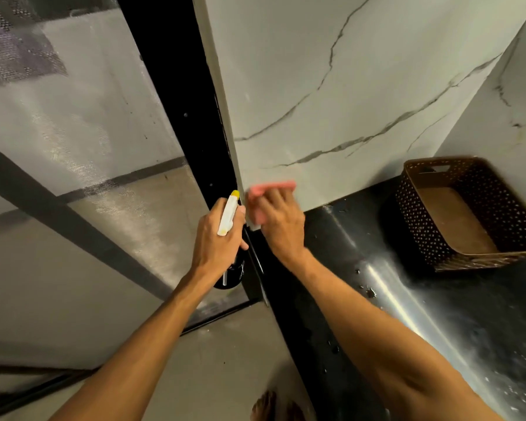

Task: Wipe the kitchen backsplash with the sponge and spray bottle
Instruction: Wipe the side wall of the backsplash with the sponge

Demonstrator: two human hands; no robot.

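While the right hand presses the sponge low on the backsplash and the left hand grips the spray bottle, everything above the sponge looks unwiped.

brown perforated basket on black countertop, beside wall corner

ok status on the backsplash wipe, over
Left hand grips spray bottle. Right hand holds pink sponge against marble backsplash, lower left corner. Brown basket on counter to right, apart from sponge.
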